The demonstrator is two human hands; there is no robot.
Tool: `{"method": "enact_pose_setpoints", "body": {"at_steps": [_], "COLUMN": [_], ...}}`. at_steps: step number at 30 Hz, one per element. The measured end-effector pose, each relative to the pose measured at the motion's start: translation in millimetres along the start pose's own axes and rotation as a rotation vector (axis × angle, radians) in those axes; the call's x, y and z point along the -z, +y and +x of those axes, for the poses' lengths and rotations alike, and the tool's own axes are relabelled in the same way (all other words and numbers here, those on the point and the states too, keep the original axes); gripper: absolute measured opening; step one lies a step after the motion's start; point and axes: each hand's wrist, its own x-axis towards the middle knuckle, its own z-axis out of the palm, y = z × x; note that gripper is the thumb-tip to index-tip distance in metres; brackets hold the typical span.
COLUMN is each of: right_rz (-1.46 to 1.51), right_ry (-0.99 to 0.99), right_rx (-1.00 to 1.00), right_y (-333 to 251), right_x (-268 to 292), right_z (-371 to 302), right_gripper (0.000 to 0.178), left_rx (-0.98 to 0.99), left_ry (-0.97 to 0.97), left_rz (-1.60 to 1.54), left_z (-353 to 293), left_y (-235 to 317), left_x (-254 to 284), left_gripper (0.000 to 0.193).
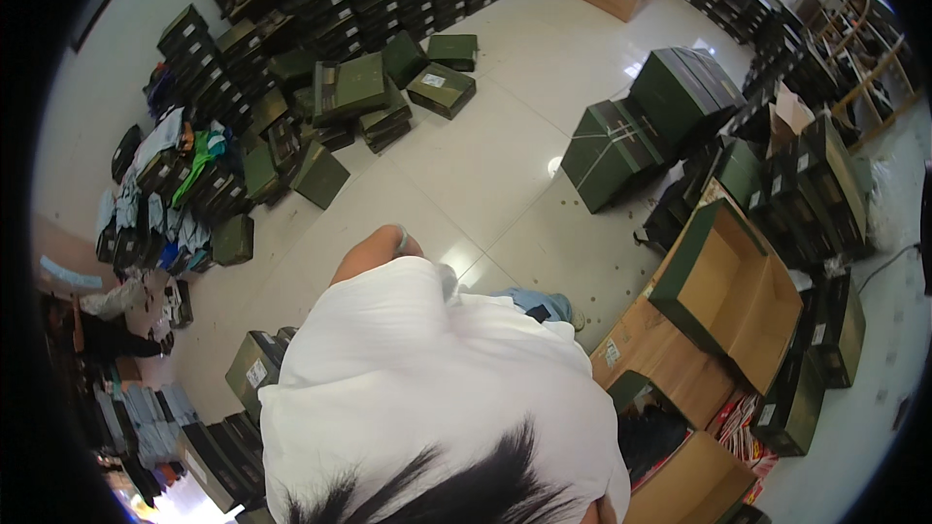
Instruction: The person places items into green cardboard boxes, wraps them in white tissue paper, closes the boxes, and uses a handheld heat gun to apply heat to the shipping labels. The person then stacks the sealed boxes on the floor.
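Observation:
A white shirt (437, 359) fills the lower middle of the head view, with strands of dark hair hanging over it. Beyond its upper left edge shows my bent left forearm with a pale band at the wrist. Only a small part of my left hand (412, 246) comes out past that band. Its fingers are hidden behind the shirt, and so is anything they may hold. My right hand is out of sight; a little bare skin shows at the lower edge. A blue jeans leg (544, 303) sticks out beyond the shirt, above the tiled floor (485, 155).
Loose dark green shoe boxes (349, 87) lie heaped at the far left. Strapped green box bundles (621, 146) stand at the right. Nearer, an open green carton (728, 281) rests on a brown cardboard box (670, 359). Folded clothes (146, 422) are stacked at the left.

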Motion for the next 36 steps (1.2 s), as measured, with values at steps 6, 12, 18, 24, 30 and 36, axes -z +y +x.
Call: {"method": "enact_pose_setpoints", "body": {"at_steps": [6, 12, 18, 24, 30, 36], "right_rz": [0.078, 0.114, 0.129, 0.13, 0.133, 0.13], "right_ry": [-0.055, -0.094, -0.112, -0.104, -0.082, -0.023], "right_rx": [0.1, 0.148, 0.16, 0.166, 0.136, -0.052], "right_y": [-45.5, -61.1, -66.6, -60.8, -45.7, -46.7], "right_x": [-21.1, -31.0, -30.5, -24.0, 7.1, 63.9], "right_z": [-1.1, 5.7, 9.9, 13.6, 9.2, -13.4], "right_gripper": [0.08, 0.079, 0.078, 0.077, 0.076, 0.076], "left_rx": [0.21, 0.186, 0.128, 1.001, 0.825, -0.394], "left_ry": [-0.001, 0.031, 0.126, 0.764, 0.513, -0.249], "left_rz": [0.616, 0.405, 0.172, 0.982, 0.58, 1.711], "left_z": [-8.5, -39.2, -46.1, -95.3, -76.3, -45.4], "left_y": [-37.7, -79.3, -121.7, -143.8, -116.5, 48.2], "left_x": [136.0, 162.1, 93.4, 94.0, 80.4, -87.0], "left_gripper": [0.036, 0.035, 0.049, 0.073, 0.068, 0.034]}}
